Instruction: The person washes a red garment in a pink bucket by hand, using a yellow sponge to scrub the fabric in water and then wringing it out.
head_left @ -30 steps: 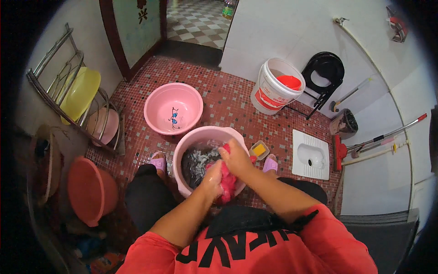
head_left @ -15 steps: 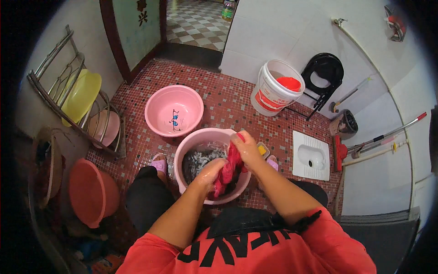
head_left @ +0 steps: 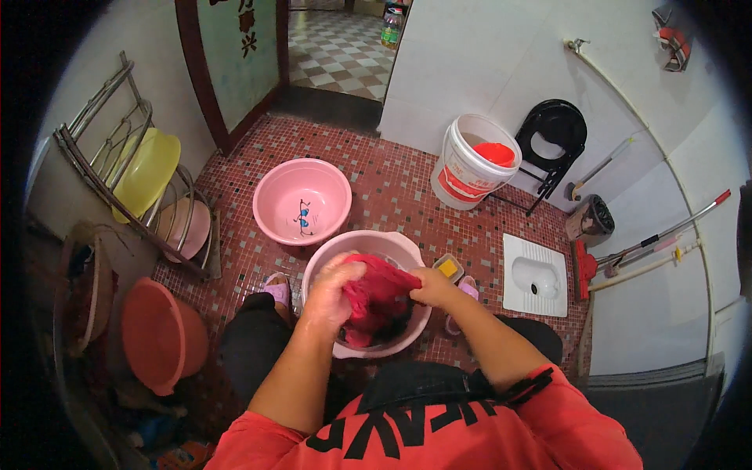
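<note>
Between my hands a wet red cloth (head_left: pixel 377 294) hangs stretched over a pink basin (head_left: pixel 404 342) on the floor before me. What kind of cloth or garment it is I cannot tell. My left hand (head_left: pixel 335 288) grips its left side, and soapy wetness shows on the skin. At the cloth's right edge my right hand (head_left: pixel 431 287) is closed on a pinched part. Its lower end dips into the basin, where the dark contents are mostly hidden behind it. Just right of the basin, a yellow soap bar (head_left: pixel 448 268) lies in a small dish.
A second pink basin (head_left: pixel 270 182) stands farther left. Beyond to the right are a white bucket (head_left: pixel 454 172) with a red scoop, a black folding chair (head_left: pixel 565 117) and a squat toilet (head_left: pixel 513 270). A metal rack (head_left: pixel 98 176) and reddish tub (head_left: pixel 188 337) line the left side.
The red cloth has gone from a twisted bundle to a spread sheet between my hands. My left hand moved left and up; my right hand came down and slightly right.
</note>
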A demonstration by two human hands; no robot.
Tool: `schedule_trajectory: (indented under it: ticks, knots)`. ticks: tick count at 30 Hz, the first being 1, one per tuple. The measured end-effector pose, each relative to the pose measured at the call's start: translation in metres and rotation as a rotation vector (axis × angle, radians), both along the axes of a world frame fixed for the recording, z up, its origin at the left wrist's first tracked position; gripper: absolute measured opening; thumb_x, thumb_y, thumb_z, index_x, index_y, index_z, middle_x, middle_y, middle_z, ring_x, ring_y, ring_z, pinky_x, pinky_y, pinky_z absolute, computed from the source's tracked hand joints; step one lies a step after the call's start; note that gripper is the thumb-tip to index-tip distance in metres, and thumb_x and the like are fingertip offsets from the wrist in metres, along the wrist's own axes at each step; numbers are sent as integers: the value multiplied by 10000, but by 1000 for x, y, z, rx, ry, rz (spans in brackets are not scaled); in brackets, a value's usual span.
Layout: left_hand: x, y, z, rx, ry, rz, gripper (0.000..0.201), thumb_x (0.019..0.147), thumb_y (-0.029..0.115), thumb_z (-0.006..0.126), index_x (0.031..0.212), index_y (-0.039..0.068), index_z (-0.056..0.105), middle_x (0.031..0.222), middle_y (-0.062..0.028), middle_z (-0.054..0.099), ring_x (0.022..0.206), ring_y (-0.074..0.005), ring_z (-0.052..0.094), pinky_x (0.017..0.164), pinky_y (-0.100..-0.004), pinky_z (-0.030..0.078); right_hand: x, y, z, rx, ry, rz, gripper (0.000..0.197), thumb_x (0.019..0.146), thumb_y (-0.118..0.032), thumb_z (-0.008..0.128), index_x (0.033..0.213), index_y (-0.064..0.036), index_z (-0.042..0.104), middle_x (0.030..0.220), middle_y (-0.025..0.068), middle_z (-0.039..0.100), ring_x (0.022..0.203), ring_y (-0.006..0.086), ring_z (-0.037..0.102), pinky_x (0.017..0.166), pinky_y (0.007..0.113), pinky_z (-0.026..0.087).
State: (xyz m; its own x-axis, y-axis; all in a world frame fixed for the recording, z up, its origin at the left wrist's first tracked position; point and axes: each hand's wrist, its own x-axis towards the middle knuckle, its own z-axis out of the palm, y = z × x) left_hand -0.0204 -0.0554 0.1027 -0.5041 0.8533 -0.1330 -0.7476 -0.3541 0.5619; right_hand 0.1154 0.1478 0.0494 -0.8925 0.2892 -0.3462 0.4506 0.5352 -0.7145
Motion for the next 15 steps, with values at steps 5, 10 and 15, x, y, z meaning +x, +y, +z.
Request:
schedule_trajectory:
  ticks: [5,10,15]
  knots:
    - [-22,6,-21,82,-498,223,269,796,163,550,1009,-2,556,1062,-151,586,993,-287,553,918,-433,413,3,-12,50,-768,228,-286,353,765,-115,630,1081,24,556,913,82,628,833,187,601,788,308,474]
    - [16,24,-47,62,-638,142,335,856,208,475,1111,-4,519,1164,-156,538,1094,-299,497,983,-433,354,-21,-24,78,-1402,456,-380,406,819,-160,592,1177,-15,468,1073,116,582,867,205,607,865,329,465]
    - [16,31,-87,-148,-518,103,309,872,283,478,1058,49,556,1068,-127,584,993,-258,549,887,-397,428,-42,-82,62,-141,341,-30,354,743,-258,654,979,-29,524,835,120,584,818,194,593,734,293,460]
